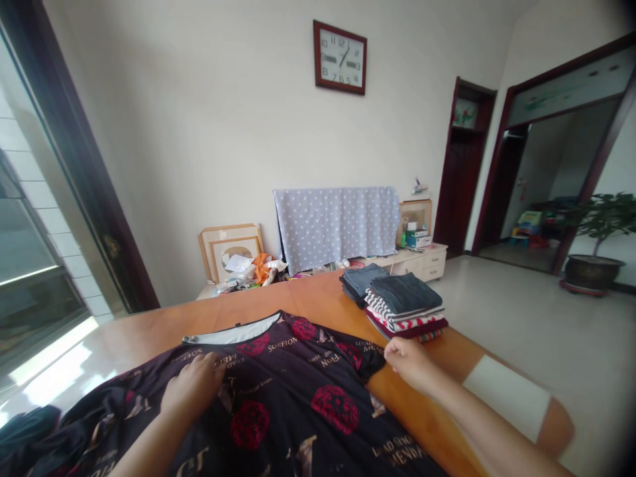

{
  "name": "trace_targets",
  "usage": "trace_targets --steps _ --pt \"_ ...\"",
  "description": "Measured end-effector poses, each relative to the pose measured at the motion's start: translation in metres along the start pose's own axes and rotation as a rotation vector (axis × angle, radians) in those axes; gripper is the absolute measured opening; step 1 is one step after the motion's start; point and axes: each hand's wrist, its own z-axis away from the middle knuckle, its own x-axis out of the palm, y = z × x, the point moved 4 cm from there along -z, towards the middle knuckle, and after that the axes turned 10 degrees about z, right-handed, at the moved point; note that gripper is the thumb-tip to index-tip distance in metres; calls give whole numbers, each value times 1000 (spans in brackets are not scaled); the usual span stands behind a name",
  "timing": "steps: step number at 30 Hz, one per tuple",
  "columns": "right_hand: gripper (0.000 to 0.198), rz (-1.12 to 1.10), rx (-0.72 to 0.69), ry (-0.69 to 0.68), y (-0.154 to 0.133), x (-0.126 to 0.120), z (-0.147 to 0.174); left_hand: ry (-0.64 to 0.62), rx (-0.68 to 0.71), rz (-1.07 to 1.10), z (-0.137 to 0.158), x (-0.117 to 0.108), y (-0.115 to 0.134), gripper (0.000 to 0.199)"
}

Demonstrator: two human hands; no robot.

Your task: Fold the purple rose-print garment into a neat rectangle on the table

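A dark, short-sleeved patterned shirt [278, 391] with red medallions and pale lettering is spread over the table, its neckline at the far side. My left hand [193, 387] lies palm down on the chest area below the neckline, fingers bent a little over the cloth; the fingertips are partly hidden. On the right, my right hand [407, 358] is closed in a pinch on the end of the sleeve. Just beyond that hand sits a stack of folded clothes [407, 305], with dark jeans, striped and red-and-white pieces.
The brown wooden table [318, 295] has a pale sheet [507, 397] at its right end. Dark fabric [30, 430] bunches at the left. Behind stand a polka-dot cloth cover [338, 225], a cluttered cabinet [432, 262] and picture frames [231, 248]. A potted plant [596, 258] is at the right.
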Motion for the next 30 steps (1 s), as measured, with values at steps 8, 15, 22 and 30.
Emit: trace_targets --steps 8,15,22,30 --pt "17 222 -110 -101 -4 -11 35 -139 234 310 82 7 124 26" --pt "21 205 -251 -207 -2 -38 108 -359 373 650 158 17 208 22" --pt "18 206 -274 -254 -1 -34 161 -473 399 623 218 37 242 23" --pt "9 337 -335 -175 0 -22 182 -375 362 602 245 42 242 20"
